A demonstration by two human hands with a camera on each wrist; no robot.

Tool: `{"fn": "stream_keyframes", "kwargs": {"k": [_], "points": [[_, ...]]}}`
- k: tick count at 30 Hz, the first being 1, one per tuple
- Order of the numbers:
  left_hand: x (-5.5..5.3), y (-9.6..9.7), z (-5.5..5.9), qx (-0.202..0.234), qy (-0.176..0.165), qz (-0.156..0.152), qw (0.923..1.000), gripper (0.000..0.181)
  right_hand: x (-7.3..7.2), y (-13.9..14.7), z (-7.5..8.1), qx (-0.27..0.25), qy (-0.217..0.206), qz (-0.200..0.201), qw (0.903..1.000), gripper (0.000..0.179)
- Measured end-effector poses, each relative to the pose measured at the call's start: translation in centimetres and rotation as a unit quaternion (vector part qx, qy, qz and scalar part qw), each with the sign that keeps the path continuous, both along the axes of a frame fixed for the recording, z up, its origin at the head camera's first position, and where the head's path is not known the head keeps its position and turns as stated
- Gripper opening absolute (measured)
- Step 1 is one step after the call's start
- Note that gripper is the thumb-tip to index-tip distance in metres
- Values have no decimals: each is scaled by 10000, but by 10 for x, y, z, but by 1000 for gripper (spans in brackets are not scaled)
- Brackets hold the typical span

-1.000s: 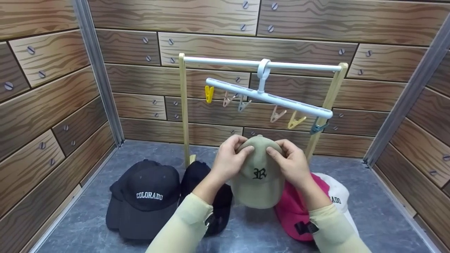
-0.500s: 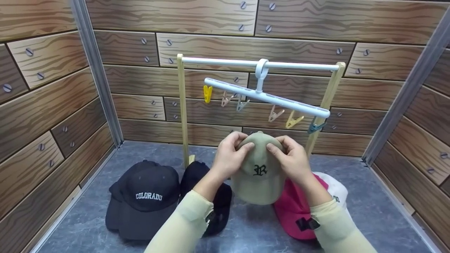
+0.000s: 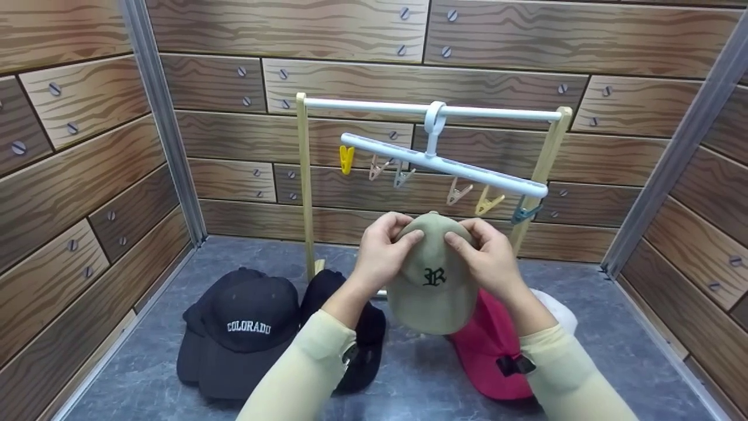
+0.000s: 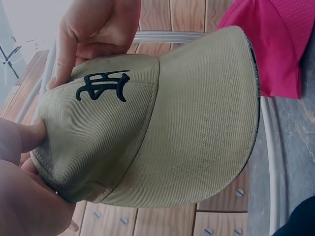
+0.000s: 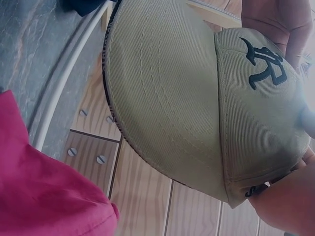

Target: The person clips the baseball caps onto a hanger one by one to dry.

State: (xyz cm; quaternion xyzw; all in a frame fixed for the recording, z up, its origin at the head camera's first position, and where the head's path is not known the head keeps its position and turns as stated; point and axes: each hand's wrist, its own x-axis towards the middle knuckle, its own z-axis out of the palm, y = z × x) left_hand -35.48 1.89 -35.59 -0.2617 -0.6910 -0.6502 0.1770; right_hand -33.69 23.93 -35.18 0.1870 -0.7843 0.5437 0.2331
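Observation:
An olive-beige baseball cap [image 3: 435,304] with a dark embroidered letter hangs in the air between both hands, brim down and its front toward me. My left hand [image 3: 378,254] grips the crown's left side, thumb on the front and fingers behind. On the opposite side my right hand [image 3: 492,257] pinches it the same way. Both wrist views show the cap [image 4: 197,118] close up, thumbs pressed on the crown; the fingers behind are partly hidden. Just above and behind is a pale blue clip hanger [image 3: 444,165], tilted down to the right, with several coloured clips.
The hanger hooks on the white bar [image 3: 374,106] of a wooden-post rack. Black caps [image 3: 248,333] lie on the grey floor at left, one reading COLORADO, with another dark cap [image 3: 365,345] beside them. A pink cap [image 3: 491,356] and a white cap [image 3: 558,310] lie right.
Both hands have raised the olive-beige cap slightly toward the hanger, keeping their hold. The head view has shifted a little. The hanger and the other caps stay in place.

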Motion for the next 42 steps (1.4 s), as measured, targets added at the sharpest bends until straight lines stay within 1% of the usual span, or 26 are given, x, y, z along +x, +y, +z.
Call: {"fn": "stream_keyframes", "kwargs": {"k": [9, 14, 19, 27, 34, 38, 42], "points": [[1, 2, 8, 302, -112, -238, 9992, 15, 1, 1, 8, 93, 126, -98, 9998, 17], [2, 2, 10, 353, -163, -268, 9989, 15, 0, 2, 11, 171, 151, -87, 9997, 18], [0, 3, 12, 417, -121, -299, 9986, 14, 0, 3, 12, 194, 188, -99, 9996, 18], [-2, 5, 13, 549, -112, -316, 9979, 14, 0, 5, 12, 209, 413, -194, 9987, 17], [-2, 5, 12, 557, -128, -332, 9978, 13, 2, 10, 13, 383, 581, -476, 9964, 17], [-3, 6, 11, 620, -166, -335, 9974, 13, 5, 14, 14, 464, 741, -594, 9944, 14], [-2, 7, 11, 673, -173, -336, 9970, 13, 7, 19, 13, 521, 939, -595, 9924, 12]]}}
